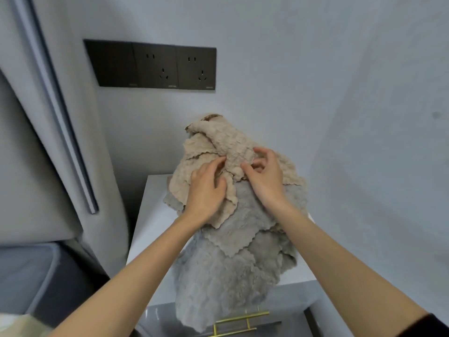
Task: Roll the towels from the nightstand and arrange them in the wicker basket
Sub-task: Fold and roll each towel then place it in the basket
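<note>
A heap of towels sits on the white nightstand (150, 215), against the far wall below the dark wall sockets (155, 66). A beige towel (218, 144) lies crumpled on top, and grey towels (233, 276) beneath it spill over the near edge toward the gold drawer handle (240, 322).

Both hands are on the beige towel. The left hand (206, 190) has its grip curled into a fold, thumb against fingers. Just to the right, the right hand (264, 176) pinches a bunched ridge of the same cloth.

The step in hand looks like separating the top towel from the heap; no rolling has begun. Next the towel likely needs lifting free and spreading flat, without dragging the grey ones off the edge.

The wicker basket is not plainly visible. A brownish edge at the far top of the heap may be it, but I cannot tell.
</note>
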